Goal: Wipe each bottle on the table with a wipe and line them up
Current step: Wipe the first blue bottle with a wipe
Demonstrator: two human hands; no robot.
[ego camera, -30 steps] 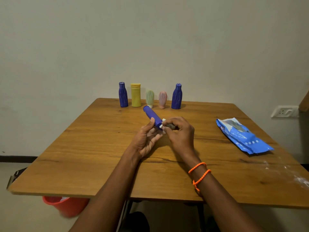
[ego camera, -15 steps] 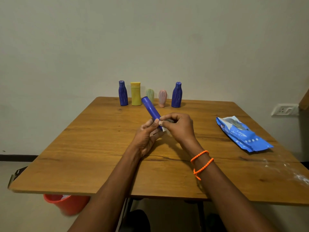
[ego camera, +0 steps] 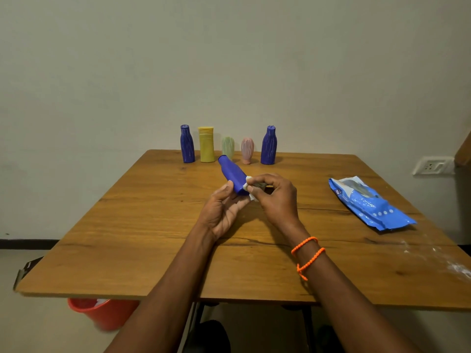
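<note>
My left hand (ego camera: 221, 209) holds a blue bottle (ego camera: 232, 176) by its near end, tilted with its far end pointing up and away to the left. Against the bottle's near end my right hand (ego camera: 275, 200) pinches a small white wipe (ego camera: 250, 189). Along the table's far edge stands a row: a blue bottle (ego camera: 187, 144), a yellow bottle (ego camera: 206, 144), a pale green bottle (ego camera: 228, 147), a pink bottle (ego camera: 247, 150) and another blue bottle (ego camera: 269, 145).
A blue wipes packet (ego camera: 370, 203) lies open on the right of the wooden table (ego camera: 127, 238). White smears mark the table's right near corner (ego camera: 456, 267). An orange bucket (ego camera: 102, 313) stands on the floor under the left front edge. A wall socket (ego camera: 433, 165) is at right.
The held blue bottle has swung from tilted steeply up to lying lower again, and my right hand with the wipe has slid along its near end. The row at the back stays put.
</note>
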